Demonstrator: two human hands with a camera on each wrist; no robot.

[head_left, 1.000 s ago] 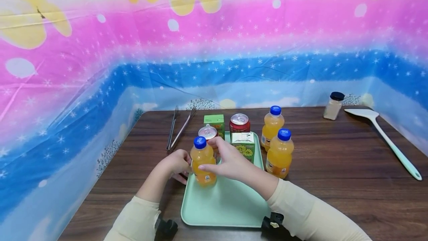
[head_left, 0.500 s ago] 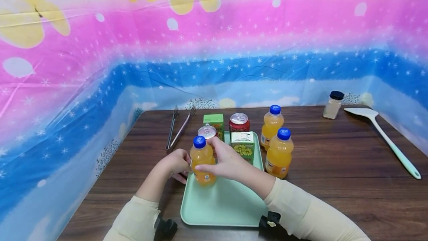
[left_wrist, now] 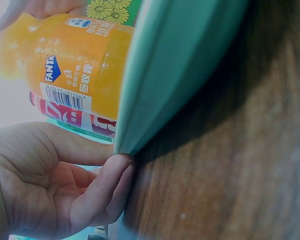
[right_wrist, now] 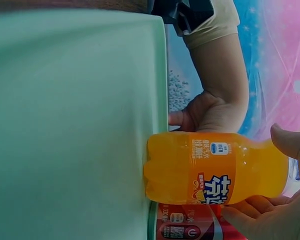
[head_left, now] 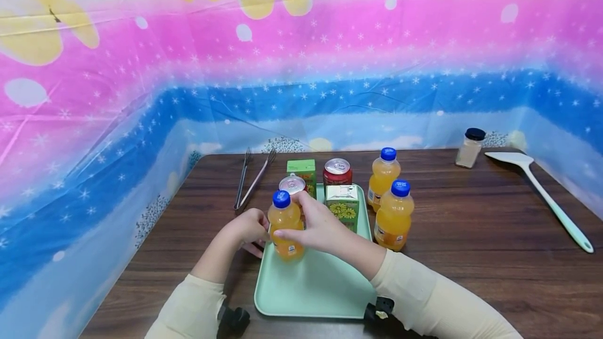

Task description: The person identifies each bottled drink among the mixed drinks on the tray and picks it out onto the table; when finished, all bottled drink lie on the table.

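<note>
An orange Fanta bottle (head_left: 285,242) with a blue cap stands upright on the left side of a pale green tray (head_left: 325,286). My right hand (head_left: 322,226) holds this bottle around its upper part, as the right wrist view shows with the bottle (right_wrist: 190,165) lying sideways in the picture. At the tray's left edge, my left hand (head_left: 247,229) pinches the rim (left_wrist: 127,142) between thumb and fingers. Just behind the held bottle is a red can (head_left: 292,185), partly hidden. A green drink carton (head_left: 343,205) with yellow flowers stands near my right hand.
Another green carton (head_left: 301,169) and a red can (head_left: 337,174) stand at the back. Two orange bottles (head_left: 394,221) are beside the tray's right edge. Metal tongs (head_left: 256,182) lie behind left; a black-lidded jar (head_left: 468,150) and a turner (head_left: 556,203) lie far right.
Both hands keep their places, the right one on the bottle and the left one at the tray rim. My right forearm has shifted very slightly left.
</note>
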